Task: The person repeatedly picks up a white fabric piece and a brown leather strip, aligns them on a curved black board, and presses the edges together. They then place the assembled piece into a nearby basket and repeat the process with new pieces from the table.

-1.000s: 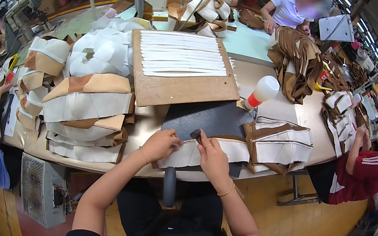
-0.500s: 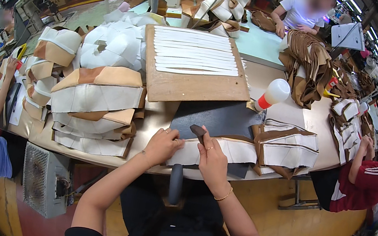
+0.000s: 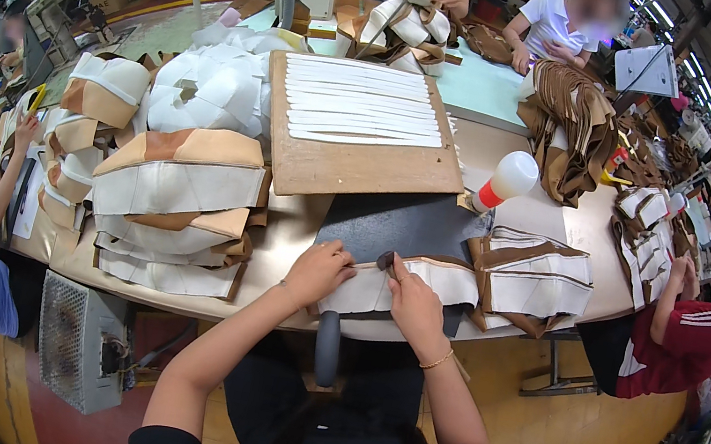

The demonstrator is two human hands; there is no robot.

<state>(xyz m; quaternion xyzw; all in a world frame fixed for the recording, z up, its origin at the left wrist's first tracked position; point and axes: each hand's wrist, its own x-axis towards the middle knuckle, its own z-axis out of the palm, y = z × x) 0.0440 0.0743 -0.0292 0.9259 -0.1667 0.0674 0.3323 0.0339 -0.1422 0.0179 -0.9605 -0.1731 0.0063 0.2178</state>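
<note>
In front of me a curved leather panel (image 3: 435, 282) with a white backing and brown edge lies along the table's near side, partly on a dark board (image 3: 403, 221). My left hand (image 3: 320, 273) is closed on the panel's upper edge at its left end, fingertips pressed together. My right hand (image 3: 417, 304) grips a hammer (image 3: 386, 261); its dark head rests at the panel's top edge, and a bit of light handle shows past my wrist. The hand hides most of the handle.
Stacked panels stand left (image 3: 182, 182) and right (image 3: 531, 277). Behind lies a tan board (image 3: 365, 167) with white strips, beside a glue bottle (image 3: 507, 180) with a red band. A grey rounded bar (image 3: 326, 348) juts from the table edge. Co-workers sit left, right and across.
The hammer head has come down from a raised position onto the panel's upper edge. My right hand has turned and lowered with it; my left hand stays at the edge.
</note>
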